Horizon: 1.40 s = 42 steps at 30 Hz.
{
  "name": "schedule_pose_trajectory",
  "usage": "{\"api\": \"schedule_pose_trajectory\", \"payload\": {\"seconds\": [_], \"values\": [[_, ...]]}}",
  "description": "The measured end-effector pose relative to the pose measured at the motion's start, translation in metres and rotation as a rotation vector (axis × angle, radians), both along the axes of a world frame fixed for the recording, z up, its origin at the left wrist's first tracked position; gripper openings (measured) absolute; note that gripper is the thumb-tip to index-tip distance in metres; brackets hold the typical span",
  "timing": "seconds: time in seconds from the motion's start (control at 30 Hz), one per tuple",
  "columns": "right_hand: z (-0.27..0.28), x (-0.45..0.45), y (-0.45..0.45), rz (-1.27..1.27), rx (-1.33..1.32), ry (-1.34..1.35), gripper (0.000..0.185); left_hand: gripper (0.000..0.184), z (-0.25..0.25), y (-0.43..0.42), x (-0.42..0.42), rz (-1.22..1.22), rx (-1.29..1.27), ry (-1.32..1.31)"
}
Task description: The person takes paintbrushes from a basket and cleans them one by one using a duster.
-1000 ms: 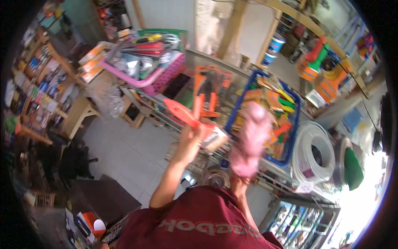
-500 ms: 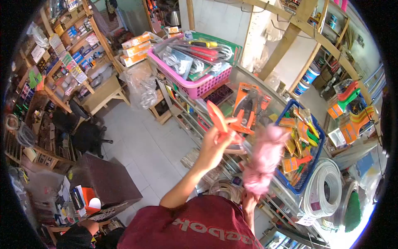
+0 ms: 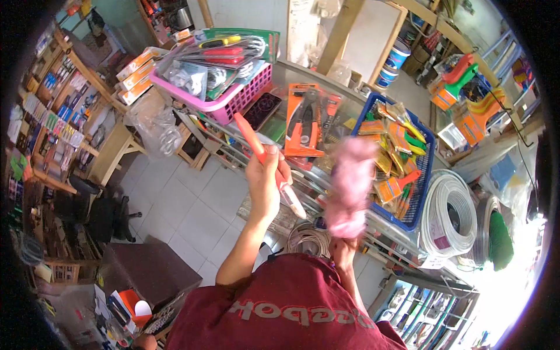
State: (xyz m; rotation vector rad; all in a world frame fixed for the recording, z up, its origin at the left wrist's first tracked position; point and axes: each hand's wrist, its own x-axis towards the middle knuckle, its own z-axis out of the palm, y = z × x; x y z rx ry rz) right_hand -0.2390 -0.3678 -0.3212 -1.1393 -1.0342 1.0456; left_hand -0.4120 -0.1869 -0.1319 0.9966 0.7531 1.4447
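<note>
My left hand (image 3: 268, 184) is closed around a long tool with an orange handle (image 3: 249, 135); its narrow, pale lower end (image 3: 293, 201) sticks out below my fingers, and I cannot make out its exact kind. A fluffy pink duster (image 3: 352, 186), blurred by motion, rises from my right hand (image 3: 344, 251), which grips its lower end. The duster is in front of the glass counter (image 3: 280, 74), between the carded orange-handled pliers (image 3: 304, 129) and a blue basket (image 3: 427, 169) of packed brushes and tools.
A pink basket (image 3: 224, 105) of packaged goods and a dark phone (image 3: 261, 111) lie on the counter. White cable coils (image 3: 449, 213) are at the right. Brushes (image 3: 478, 116) hang above. A brown cabinet (image 3: 146, 268) stands at lower left on the tiled floor (image 3: 195, 201).
My left hand has drawn back from the carded pliers and turned, so the tool's pale lower end now shows. The duster stays blurred in my right hand. The whole view has shifted.
</note>
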Motion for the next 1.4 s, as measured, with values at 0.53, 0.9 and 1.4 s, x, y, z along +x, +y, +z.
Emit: {"api": "schedule_pose_trajectory", "payload": {"seconds": [0.53,0.9,1.4], "values": [[-0.021,-0.008,-0.014,-0.480,-0.325,0.088,0.018,0.029,-0.002,0.011,0.029,-0.154,-0.064,-0.138],[-0.024,-0.011,-0.014,-0.250,-0.118,0.034,0.018,0.027,-0.011,0.008,0.036,-0.536,-0.422,-0.843],[-0.062,-0.005,-0.026,-0.288,-0.169,0.067,0.023,0.024,-0.012,0.008,0.029,-0.618,-0.236,-0.979]]}}
